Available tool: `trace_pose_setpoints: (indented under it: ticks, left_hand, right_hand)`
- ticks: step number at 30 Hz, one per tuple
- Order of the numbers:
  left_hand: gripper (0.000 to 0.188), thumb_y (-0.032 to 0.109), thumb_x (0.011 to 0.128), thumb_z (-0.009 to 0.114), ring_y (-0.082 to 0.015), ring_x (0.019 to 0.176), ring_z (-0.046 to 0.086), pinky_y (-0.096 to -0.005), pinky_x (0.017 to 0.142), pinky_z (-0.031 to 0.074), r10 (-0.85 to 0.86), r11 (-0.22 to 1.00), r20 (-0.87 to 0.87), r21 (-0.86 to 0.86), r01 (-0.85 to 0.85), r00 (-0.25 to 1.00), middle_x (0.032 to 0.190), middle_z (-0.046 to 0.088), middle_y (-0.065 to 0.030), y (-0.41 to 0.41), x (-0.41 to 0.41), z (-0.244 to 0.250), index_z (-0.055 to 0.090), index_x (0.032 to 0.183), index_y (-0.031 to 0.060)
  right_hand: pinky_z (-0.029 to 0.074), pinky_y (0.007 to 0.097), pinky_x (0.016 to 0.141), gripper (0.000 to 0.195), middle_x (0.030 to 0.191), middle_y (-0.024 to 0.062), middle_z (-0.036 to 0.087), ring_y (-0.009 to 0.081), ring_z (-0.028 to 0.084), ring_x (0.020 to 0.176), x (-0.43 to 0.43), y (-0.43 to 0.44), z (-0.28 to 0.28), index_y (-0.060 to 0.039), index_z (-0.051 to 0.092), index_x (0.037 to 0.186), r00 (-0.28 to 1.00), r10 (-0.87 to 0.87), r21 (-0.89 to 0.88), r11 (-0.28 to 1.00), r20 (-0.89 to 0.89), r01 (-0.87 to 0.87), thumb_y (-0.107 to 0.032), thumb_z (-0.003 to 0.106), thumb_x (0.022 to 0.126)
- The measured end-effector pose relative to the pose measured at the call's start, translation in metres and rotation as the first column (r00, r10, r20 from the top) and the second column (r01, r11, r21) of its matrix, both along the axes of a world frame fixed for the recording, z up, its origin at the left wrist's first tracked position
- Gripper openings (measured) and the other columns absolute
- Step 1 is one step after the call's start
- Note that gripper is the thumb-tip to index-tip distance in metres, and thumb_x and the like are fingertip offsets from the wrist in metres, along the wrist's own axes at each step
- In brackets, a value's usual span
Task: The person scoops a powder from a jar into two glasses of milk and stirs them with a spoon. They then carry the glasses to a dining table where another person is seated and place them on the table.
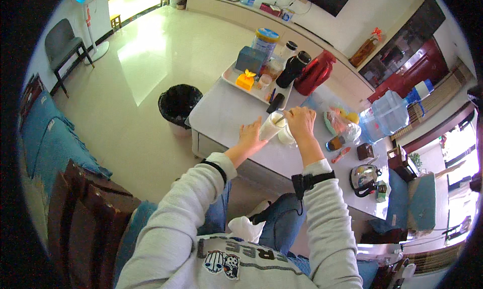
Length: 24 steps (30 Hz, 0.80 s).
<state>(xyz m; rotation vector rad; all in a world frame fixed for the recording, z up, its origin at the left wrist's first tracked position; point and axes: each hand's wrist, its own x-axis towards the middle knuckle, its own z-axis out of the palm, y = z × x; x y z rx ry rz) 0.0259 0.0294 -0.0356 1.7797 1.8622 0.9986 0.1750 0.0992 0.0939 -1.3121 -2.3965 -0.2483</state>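
Note:
A drinking glass of white, milky liquid (270,129) is near the long edge of the table before me. My left hand (250,138) holds it from the left, some fingers spread. My right hand (301,120) grips the handle of a metal spoon (279,120) that dips into the glass. Most of the handle is hidden by my fingers. Just right of the glass, partly behind my right hand, stands a second, pale white container (286,137); I cannot tell what it holds.
On the table (215,111), a tray (230,77) holds a tin (266,43), jars and a dark bottle (292,70). A red thermos (316,73), bagged fruit (339,119), a knife (340,155), a large water bottle (385,115) and a kettle (364,178) stand around. A lined bin (179,104) is left.

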Motion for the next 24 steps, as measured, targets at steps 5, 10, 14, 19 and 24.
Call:
trace_pose_setpoints:
  ticks: [5,10,14,19,24]
  left_hand:
    - [0.084,0.022,0.079,0.073,-0.0347,0.13,0.044,-0.058,0.111,0.025,-0.085,0.991,-0.181,0.089,0.102,0.98,0.142,0.045,-0.017,-0.059,-0.027,-0.029,0.027,0.148,0.0066]
    - [0.075,0.022,0.081,0.072,-0.0318,0.135,0.038,-0.0551,0.114,0.022,-0.09,0.978,-0.276,0.156,0.137,0.957,0.143,0.043,-0.0157,-0.099,-0.042,-0.053,0.035,0.144,0.0048]
    - [0.07,0.024,0.083,0.069,-0.0308,0.138,0.034,-0.0492,0.116,0.023,-0.106,0.974,-0.404,0.142,0.177,0.909,0.145,0.042,-0.0151,-0.122,-0.052,-0.055,0.038,0.142,0.0025]
    - [0.062,0.019,0.084,0.064,-0.0323,0.136,0.037,-0.0454,0.116,0.026,-0.071,0.963,-0.419,0.208,0.172,0.905,0.144,0.043,-0.0179,-0.123,-0.051,-0.049,0.042,0.138,-0.0008]
    - [0.059,0.019,0.084,0.062,-0.033,0.135,0.039,-0.0448,0.116,0.028,-0.059,0.96,-0.402,0.228,0.163,0.914,0.144,0.043,-0.019,-0.123,-0.05,-0.048,0.044,0.137,-0.0016]
  right_hand:
    - [0.036,0.0454,0.092,0.032,0.089,0.0101,0.071,0.0291,0.062,0.097,-0.002,0.0,0.01,-0.0102,0.076,0.085,0.99,-0.107,-0.049,0.993,0.095,0.112,-0.036,0.057,0.088]
    - [0.036,0.0458,0.092,0.034,0.088,0.0108,0.071,0.03,0.062,0.094,0.007,-0.011,0.025,-0.01,0.075,0.083,0.997,-0.045,-0.064,0.997,0.07,0.05,-0.038,0.058,0.088]
    - [0.035,0.0447,0.091,0.028,0.085,0.0082,0.069,0.0281,0.061,0.091,0.01,-0.023,0.045,-0.0107,0.074,0.084,0.999,0.032,0.061,0.998,0.021,-0.033,-0.035,0.06,0.088]
    - [0.035,0.0445,0.092,0.026,0.088,0.006,0.067,0.0261,0.059,0.095,0.008,-0.022,0.036,-0.0108,0.071,0.084,0.99,0.143,0.115,0.983,0.02,-0.144,-0.033,0.058,0.089]
    - [0.035,0.0454,0.092,0.028,0.092,0.0088,0.067,0.0279,0.058,0.098,-0.001,-0.017,0.009,-0.0117,0.072,0.09,0.989,0.085,0.021,0.996,0.122,-0.089,-0.033,0.053,0.092]
